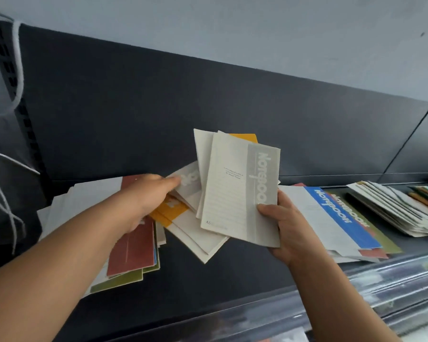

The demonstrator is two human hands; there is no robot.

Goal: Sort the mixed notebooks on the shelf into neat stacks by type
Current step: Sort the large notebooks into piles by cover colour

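My right hand (282,225) grips a fan of small notebooks by their lower right corner; the front one is cream with a grey band (235,191), and an orange cover (245,137) peeks out behind. My left hand (148,198) pinches a small grey-banded notebook (189,180) at the left of that fan, above orange-covered ones (168,211). A loose pile with a red-brown cover (134,250) and an olive one (119,282) lies on the dark shelf under my left forearm. To the right lie large notebooks, the top one white with a blue band (341,218).
A slanted stack of pale notebooks (393,211) sits at the far right of the shelf (208,304), with darker covers behind it. A dark back panel (158,107) rises behind. White cords (17,70) hang at the left upright. Clear-wrapped goods (393,292) fill the level below.
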